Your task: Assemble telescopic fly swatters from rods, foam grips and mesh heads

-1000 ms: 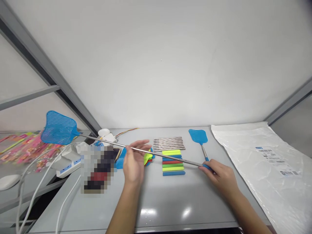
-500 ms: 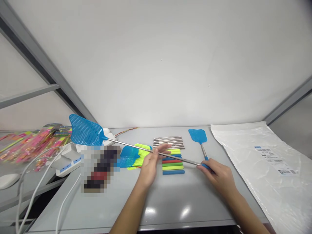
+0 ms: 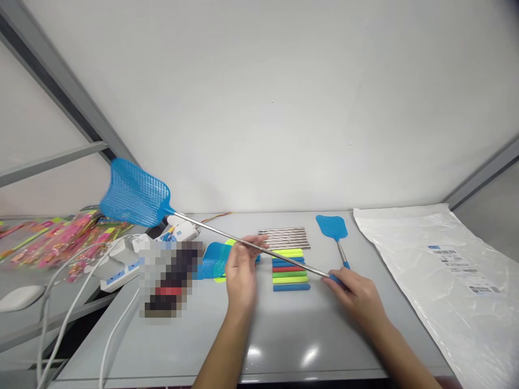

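One blue swatter (image 3: 138, 194) across the left fingers (image 3: 258, 239)

Holds the blue handle (image 3: 335, 279) of a long fly swatter (image 3: 138, 197) in the right hand (image 3: 359, 302), and touches its thin, shiny stick (image 3: 211, 229) with the left hand (image 3: 241, 278), fingers open. On the gray table (image 3: 324, 340), has flat blue and yellow swatter heads (image 3: 214, 260) near the left hand, shiny rods (image 3: 284, 237) just behind bright colored tubes (image 3: 290, 274), a short blue swatter (image 3: 332, 227), and, to the right, a big white bag (image 3: 405, 243).
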A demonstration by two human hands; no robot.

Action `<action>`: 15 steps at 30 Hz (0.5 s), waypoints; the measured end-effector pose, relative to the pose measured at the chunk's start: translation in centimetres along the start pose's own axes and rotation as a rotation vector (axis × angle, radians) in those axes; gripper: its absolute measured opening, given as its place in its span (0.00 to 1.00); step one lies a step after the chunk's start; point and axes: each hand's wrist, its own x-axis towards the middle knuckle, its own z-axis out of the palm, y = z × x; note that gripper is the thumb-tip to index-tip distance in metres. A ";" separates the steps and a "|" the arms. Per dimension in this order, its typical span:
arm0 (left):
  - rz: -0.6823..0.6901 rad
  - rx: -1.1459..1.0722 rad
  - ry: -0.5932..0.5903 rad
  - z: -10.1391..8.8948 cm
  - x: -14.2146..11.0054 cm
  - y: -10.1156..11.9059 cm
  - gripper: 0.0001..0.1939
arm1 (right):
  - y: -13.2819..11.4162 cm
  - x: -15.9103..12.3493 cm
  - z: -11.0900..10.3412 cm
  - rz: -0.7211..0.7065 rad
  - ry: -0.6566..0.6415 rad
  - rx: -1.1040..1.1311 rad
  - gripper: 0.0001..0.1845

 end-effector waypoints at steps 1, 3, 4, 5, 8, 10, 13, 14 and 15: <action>0.021 -0.037 0.049 -0.6 0.5 0.3 0.20 | 0.4 -0.1 -0.2 -0.002 -0.005 -0.009 0.10; 0.043 -0.144 0.188 -2.6 2.0 1.3 0.23 | 1.5 -0.4 -0.8 -0.022 -0.029 -0.034 0.09; 0.046 -0.191 0.255 -3.7 2.9 1.8 0.22 | 2.0 -0.6 -1.1 -0.035 -0.048 -0.040 0.09; 0.060 -0.223 0.306 -4.8 3.7 2.3 0.20 | 2.5 -0.7 -1.4 -0.046 -0.062 -0.043 0.09; 0.085 -0.248 0.374 -6.2 4.6 2.8 0.20 | 3.3 -0.7 -1.7 -0.055 -0.063 -0.048 0.09; 0.086 -0.225 0.338 -5.3 3.8 2.2 0.20 | 3.2 -0.6 -1.6 -0.043 -0.043 -0.060 0.10; 0.022 -0.117 0.135 -2.5 1.3 0.7 0.18 | 2.2 -0.5 -1.1 -0.037 -0.013 -0.070 0.10; -0.056 -0.095 0.044 -1.7 0.5 0.2 0.17 | 1.8 -0.4 -0.9 -0.037 -0.011 -0.064 0.10; -0.098 -0.102 0.011 -1.0 -0.1 -0.2 0.18 | 1.5 -0.4 -0.8 -0.036 -0.016 -0.052 0.10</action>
